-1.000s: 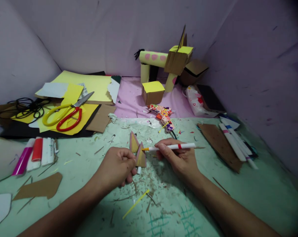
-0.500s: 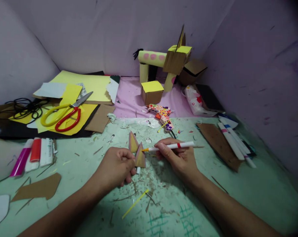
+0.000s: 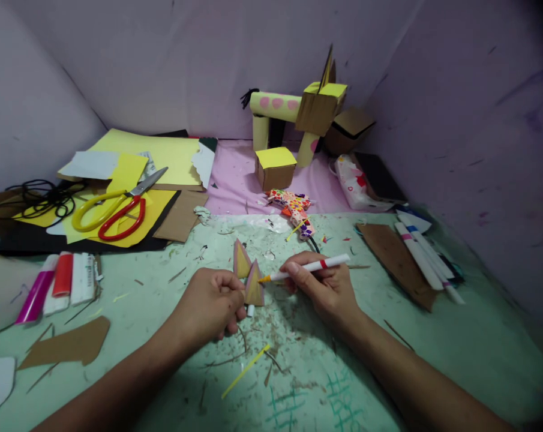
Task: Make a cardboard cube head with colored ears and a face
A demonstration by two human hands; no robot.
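Observation:
My left hand is closed, its fingertips pinching the left edge of a small cardboard triangle with a yellow-brown middle and purple borders. A short white cylinder pokes out by those fingers; most of it is hidden. In my right hand is a white marker with a red band, held like a pen. Its orange-yellow tip touches the triangle's right side. A second, similar triangle lies just behind the first.
Scissors lie on coloured paper at the left, near glue sticks. At the back stand a paper-and-cardboard animal figure and a small box. A patterned glue gun lies beyond my hands. Markers and curved cardboard are right.
The marker tip has moved slightly down along the triangle's right side, my right hand shifting a little with it. My left hand keeps its hold. The whole view has drifted slightly.

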